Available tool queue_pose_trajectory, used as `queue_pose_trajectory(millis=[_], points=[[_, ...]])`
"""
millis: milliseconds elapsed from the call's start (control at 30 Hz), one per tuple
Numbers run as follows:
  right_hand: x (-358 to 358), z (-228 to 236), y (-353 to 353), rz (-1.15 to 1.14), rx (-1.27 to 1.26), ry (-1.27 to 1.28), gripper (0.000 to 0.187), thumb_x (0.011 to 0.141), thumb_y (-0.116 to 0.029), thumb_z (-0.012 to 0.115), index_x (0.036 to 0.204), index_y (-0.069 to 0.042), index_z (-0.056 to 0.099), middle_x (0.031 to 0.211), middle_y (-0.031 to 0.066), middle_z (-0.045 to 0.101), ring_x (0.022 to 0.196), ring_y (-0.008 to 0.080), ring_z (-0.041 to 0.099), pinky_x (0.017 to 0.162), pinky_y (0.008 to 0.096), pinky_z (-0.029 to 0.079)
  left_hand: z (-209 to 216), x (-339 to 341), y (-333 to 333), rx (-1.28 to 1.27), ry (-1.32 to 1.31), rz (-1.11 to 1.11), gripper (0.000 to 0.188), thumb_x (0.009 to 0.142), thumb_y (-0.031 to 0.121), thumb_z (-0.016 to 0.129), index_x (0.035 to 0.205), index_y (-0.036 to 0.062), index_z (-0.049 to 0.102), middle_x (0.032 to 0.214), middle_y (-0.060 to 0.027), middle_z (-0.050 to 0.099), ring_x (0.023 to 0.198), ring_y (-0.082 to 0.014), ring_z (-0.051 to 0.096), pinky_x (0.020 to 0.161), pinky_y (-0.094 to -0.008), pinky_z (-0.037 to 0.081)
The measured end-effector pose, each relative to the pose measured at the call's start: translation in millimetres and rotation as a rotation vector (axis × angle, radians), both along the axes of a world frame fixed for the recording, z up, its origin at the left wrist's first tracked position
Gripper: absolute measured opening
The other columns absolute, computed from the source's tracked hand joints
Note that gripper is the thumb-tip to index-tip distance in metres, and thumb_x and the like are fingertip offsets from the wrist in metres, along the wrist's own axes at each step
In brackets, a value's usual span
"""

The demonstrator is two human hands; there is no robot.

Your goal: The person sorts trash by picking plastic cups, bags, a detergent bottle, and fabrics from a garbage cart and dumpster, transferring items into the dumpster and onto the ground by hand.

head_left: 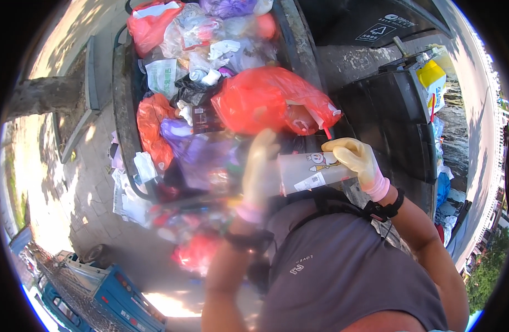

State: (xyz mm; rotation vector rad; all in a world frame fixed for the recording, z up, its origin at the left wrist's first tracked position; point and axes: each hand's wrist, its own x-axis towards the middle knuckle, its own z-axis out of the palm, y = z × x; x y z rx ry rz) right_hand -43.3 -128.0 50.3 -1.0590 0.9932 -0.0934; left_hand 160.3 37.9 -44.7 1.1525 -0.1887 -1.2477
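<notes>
My right hand [357, 163], in a pale rubber glove with a pink cuff, grips the base of a translucent plastic drink cup [304, 172]. The cup lies sideways, with a cartoon print and a white label on its wall. Close to the cup's other end is my left hand [256, 174], gloved alike and smeared by motion; how its fingers are set does not show. Just beyond both hands sits a big red plastic bag [254, 102], with a red straw [327, 131] at its near right edge.
A large dark bin [122, 99] holds heaped bags, including a purple one [191, 157] and an orange one [153, 124]. Black wheeled bins [384, 116] stand at the right. Blurred rubbish [196, 252] lies near left, and a blue cart [124, 301] is parked at lower left.
</notes>
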Motion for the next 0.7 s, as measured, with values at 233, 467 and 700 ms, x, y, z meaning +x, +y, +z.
queue_pose_trajectory(millis=[233, 467, 700], points=[[15.2, -10.9, 13.6, -0.018, -0.124, 0.055, 0.037, 0.103, -0.026, 0.066, 0.122, 0.006, 0.071, 0.113, 0.0067, 0.073, 0.101, 0.0120, 0.066, 0.091, 0.0287, 0.052, 54.8, 1.4, -17.6, 0.233, 0.202, 0.073, 0.070, 0.106, 0.047, 0.055, 0.159, 0.0039, 0.041, 0.152, -0.0185, 0.049, 0.131, -0.0287, 0.055, 0.111, -0.0419, 0.046], [37.3, -15.0, 15.8, -0.004, -0.042, 0.039, 0.033, 0.105, -0.024, 0.064, 0.122, 0.004, 0.070, 0.112, 0.0077, 0.072, 0.101, 0.0135, 0.067, 0.092, 0.0296, 0.053, 20.2, 5.7, 10.0, 0.108, 0.111, 0.191, 0.076, 0.103, 0.037, 0.066, 0.163, 0.0039, 0.033, 0.153, -0.0234, 0.048, 0.139, -0.0277, 0.051, 0.113, -0.0429, 0.044], [57.7, -122.0, 19.2, 0.316, -0.969, -0.619, 0.041, 0.105, -0.029, 0.066, 0.136, -0.002, 0.063, 0.124, 0.0102, 0.071, 0.101, 0.0208, 0.072, 0.085, 0.0370, 0.059, 34.1, 56.1, 56.6, 0.108, -0.049, -0.088, 0.103, 0.089, 0.040, 0.078, 0.168, 0.0015, 0.024, 0.161, -0.0248, 0.041, 0.141, -0.0354, 0.052, 0.116, -0.0444, 0.044]])
